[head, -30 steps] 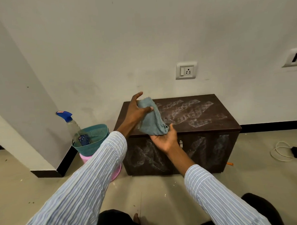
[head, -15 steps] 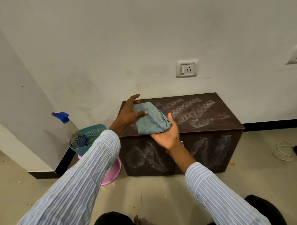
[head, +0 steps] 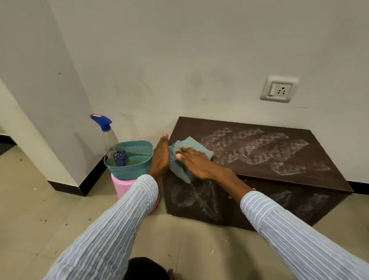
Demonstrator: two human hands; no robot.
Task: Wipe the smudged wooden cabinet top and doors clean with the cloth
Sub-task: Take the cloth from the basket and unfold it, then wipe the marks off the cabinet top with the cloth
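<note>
Right hand (head: 198,163) flat, fingers spread, presses folded cloth (head: 185,155) onto smudged cabinet top (head: 263,156).

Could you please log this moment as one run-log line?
phase: wiping begins | right hand: flat on cloth, top's left end | left hand: open beside cabinet | smudges: top, doors remain
</note>
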